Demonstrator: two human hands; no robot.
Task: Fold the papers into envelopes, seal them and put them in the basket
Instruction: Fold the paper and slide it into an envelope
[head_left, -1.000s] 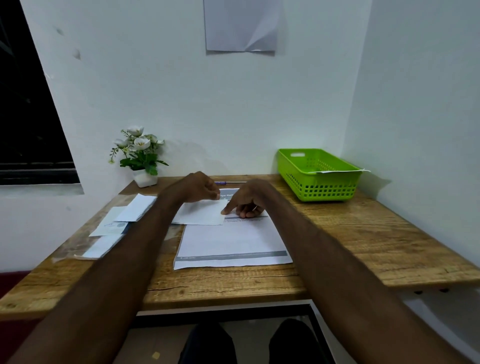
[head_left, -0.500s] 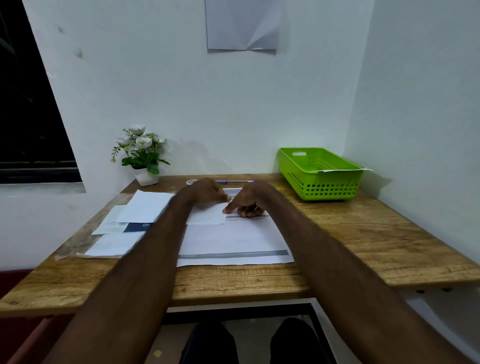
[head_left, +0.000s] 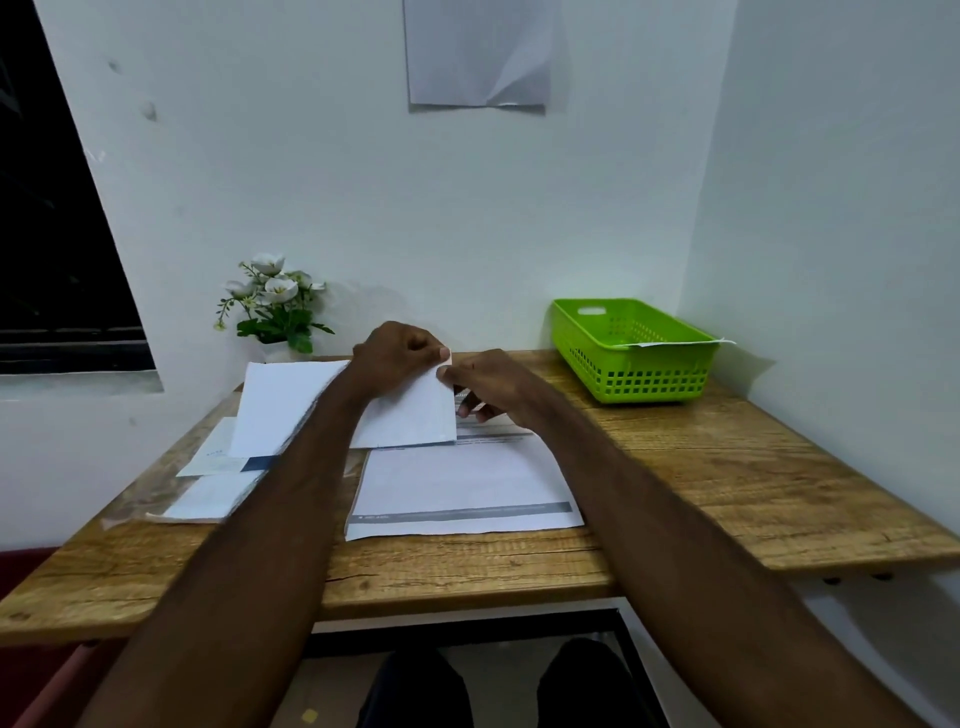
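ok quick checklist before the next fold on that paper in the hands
1. Left hand grips the lifted sheet at its top corner: ok.
2. Right hand steadies the sheet's right edge: ok.
3. Fold edges aligned: cannot tell, the hands hide them.
4. Printed sheet lies flat underneath on the table: ok.
5. Green basket within reach and open-topped: ok.
6. Something to seal with in view: not ok.

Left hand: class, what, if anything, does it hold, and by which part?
The left hand pinches the white sheet by its upper right corner, lifting it above the table.
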